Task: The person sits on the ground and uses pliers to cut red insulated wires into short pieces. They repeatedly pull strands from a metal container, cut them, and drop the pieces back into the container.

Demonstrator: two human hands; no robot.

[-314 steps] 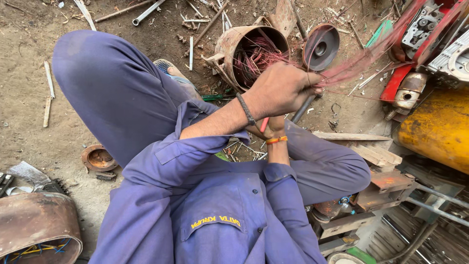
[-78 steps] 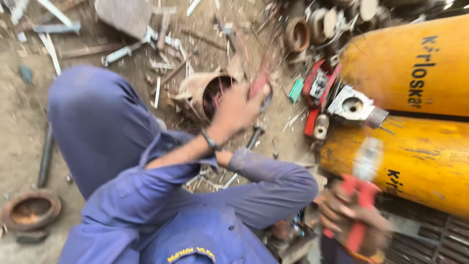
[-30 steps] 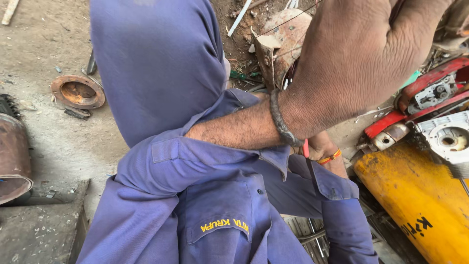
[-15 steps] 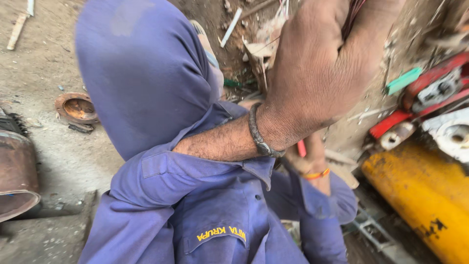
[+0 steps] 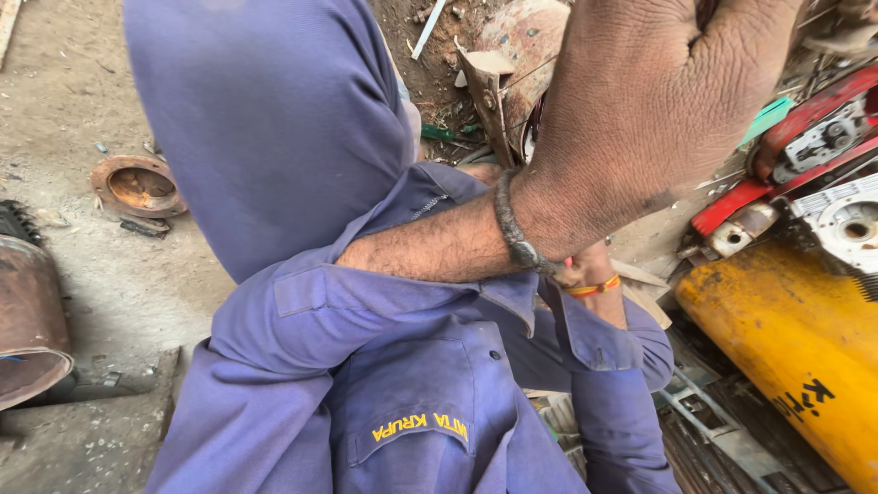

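Observation:
My left hand (image 5: 654, 110) fills the upper right of the head view, raised close to the camera and clenched in a fist, with a dark band on its wrist. Whatever is inside the fist is hidden. Just behind it stands a rusty round metal housing (image 5: 517, 50) on the dirt. My left forearm crosses over my right wrist (image 5: 594, 291), which wears an orange thread. The right hand itself is covered by the forearm, with only a small red bit showing beside it. I sit in blue overalls with my knee (image 5: 274, 119) raised.
A yellow gas cylinder (image 5: 796, 348) lies at the right, with red and grey machine parts (image 5: 814, 146) above it. A rusty ring-shaped part (image 5: 137, 186) sits on the dirt floor at left, and a rusty drum (image 5: 27, 320) at the left edge.
My left fist has come up and nearer the camera, now larger in view. The view has tilted slightly; the right wrist stays under the forearm.

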